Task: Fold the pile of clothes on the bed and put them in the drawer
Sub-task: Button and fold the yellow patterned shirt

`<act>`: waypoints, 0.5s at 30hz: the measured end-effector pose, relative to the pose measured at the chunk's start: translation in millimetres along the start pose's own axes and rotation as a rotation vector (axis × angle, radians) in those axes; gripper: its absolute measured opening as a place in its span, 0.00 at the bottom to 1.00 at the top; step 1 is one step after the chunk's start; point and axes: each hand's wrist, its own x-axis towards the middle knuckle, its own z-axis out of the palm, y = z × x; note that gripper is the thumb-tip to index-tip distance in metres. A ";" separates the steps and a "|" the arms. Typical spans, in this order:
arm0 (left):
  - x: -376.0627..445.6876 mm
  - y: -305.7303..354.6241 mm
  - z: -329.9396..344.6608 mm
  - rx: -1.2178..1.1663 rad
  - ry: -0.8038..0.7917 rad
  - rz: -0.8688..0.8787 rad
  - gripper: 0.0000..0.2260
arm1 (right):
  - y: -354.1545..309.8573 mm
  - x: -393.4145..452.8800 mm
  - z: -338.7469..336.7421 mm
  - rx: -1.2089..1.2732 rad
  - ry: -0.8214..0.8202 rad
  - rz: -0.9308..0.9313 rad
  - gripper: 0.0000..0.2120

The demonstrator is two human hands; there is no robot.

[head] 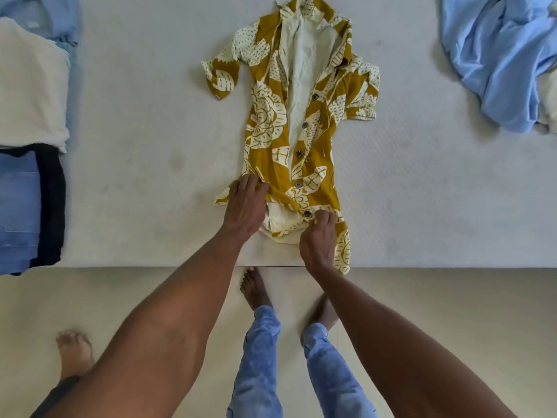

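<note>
**Mustard leaf-print shirt laid out on the bed, both hands at the hem**

So the mustard-and-cream shirt is lying front-up in the middle of the bed, collar pointing away from the person and the hem sitting right at the near edge. The front is hanging open at the top, so the pale inside is showing down the middle, and a row of dark buttons is running along the placket. Both short sleeves are sticking out to the sides, a bit crumpled.

The left hand is pressing down on the lower left corner of the shirt, fingers spread and fairly straight, with the fabric bunching under them. The right hand is pinching the bottom of the button strip, fingers curled onto the cloth just beside the lowest button. The hem between the two hands is lying flipped up, showing cream lining.

Off to the left, a folded stack is sitting on the bed: something cream on top, denim and a dark piece closer to the edge, pale blue behind. Far right, a rumpled light blue garment is waiting in a heap, well apart from the shirt.

The person is standing barefoot on the beige floor in faded blue jeans. Another bare foot is showing at the lower left.
</note>
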 end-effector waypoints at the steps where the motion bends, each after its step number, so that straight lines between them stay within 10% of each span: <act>1: 1.3 -3.5 2.5 0.001 0.022 0.028 0.11 | 2.4 0.6 -1.0 -0.027 0.023 0.010 0.15; 7: -59.3 -50.5 9.3 0.047 0.232 0.171 0.08 | 17.5 -9.9 0.1 -0.347 -0.048 -0.137 0.21; 12: -94.7 -90.4 3.3 0.111 0.066 -0.258 0.12 | 9.3 -23.0 -1.5 -0.304 0.078 -0.057 0.14; 15: -75.7 -69.4 -12.1 0.013 0.078 -0.171 0.13 | 0.2 -24.4 -2.3 -0.286 0.085 -0.033 0.12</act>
